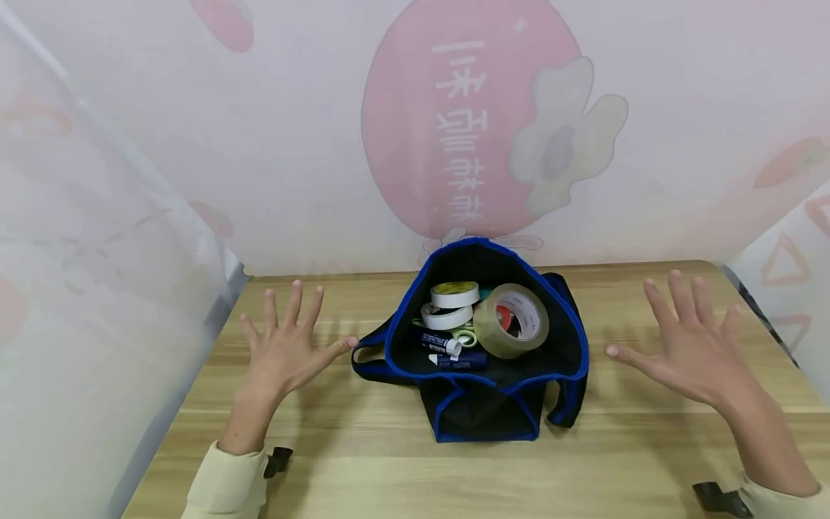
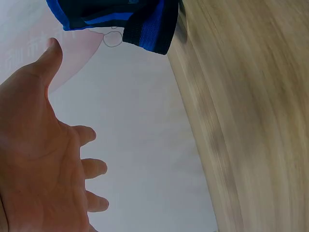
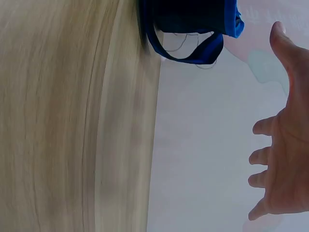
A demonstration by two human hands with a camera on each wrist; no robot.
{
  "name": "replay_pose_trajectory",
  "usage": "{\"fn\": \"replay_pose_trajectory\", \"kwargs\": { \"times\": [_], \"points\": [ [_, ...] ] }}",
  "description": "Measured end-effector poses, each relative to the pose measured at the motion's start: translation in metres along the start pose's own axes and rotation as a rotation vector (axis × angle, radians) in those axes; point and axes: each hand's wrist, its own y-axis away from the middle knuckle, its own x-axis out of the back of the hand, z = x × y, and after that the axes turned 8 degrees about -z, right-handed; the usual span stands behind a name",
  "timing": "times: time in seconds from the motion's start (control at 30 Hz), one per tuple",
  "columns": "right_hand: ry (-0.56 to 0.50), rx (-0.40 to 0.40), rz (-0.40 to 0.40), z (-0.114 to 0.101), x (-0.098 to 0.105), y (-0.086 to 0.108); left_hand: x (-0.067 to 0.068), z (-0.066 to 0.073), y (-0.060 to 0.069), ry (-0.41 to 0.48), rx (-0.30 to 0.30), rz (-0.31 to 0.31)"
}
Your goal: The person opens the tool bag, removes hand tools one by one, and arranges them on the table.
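Note:
A black bag with blue trim [image 1: 489,411] stands open-topped near the middle of the table. Inside lie a wide roll of clear tape [image 1: 491,328], two narrow white tape rolls [image 1: 447,318], a dark blue tube with a white cap [image 1: 433,339], another dark blue piece [image 1: 470,360] and light green scissors handles [image 1: 465,336], partly hidden. My left hand [image 1: 285,357] is spread above the table left of the bag, its thumb near the strap. To the right, my right hand [image 1: 697,353] has its fingers spread too, apart from the bag. Both hands hold nothing.
The wooden table [image 1: 363,468] reaches back to a pale printed curtain [image 1: 311,180], which also hangs along the left and right sides. Black-and-blue straps loop out from the bag's left [image 1: 372,367] and right sides.

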Motion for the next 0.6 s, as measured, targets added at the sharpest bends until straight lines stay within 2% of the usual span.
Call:
{"fn": "replay_pose_trajectory", "kwargs": {
  "times": [0.23, 0.6],
  "points": [
    [-0.023, 0.029, -0.004, -0.015, -0.002, -0.004, 0.005, 0.006, 0.003, 0.019, -0.012, -0.009],
    [-0.067, 0.085, 0.009, -0.041, 0.002, -0.016, 0.016, 0.03, -0.001, 0.063, -0.069, 0.017]
  ]
}}
